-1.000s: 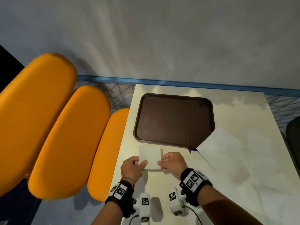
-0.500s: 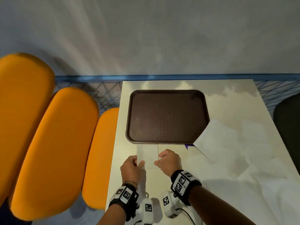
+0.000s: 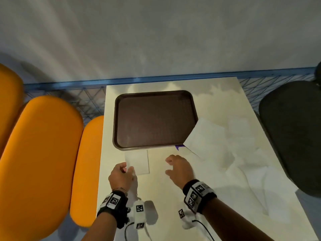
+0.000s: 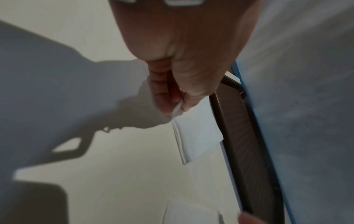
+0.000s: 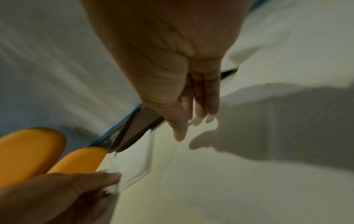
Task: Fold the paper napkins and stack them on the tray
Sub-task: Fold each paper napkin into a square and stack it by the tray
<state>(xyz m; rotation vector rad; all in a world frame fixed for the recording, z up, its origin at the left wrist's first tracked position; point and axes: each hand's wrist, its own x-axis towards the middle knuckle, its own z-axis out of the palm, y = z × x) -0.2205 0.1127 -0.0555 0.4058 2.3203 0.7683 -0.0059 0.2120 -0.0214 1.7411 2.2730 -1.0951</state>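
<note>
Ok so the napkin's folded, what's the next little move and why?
Probably lift the small folded white paper napkin forward onto the dark brown plastic tray. The left hand already pinches its near corner, the right hand holds nothing, and the tray, just beyond the napkin, holds no napkins yet.

dim indoor light, hard hand shadows on surface (image 4: 114, 174), wrist views soft and motion-blurred, wide-angle bending at head view edges
</note>
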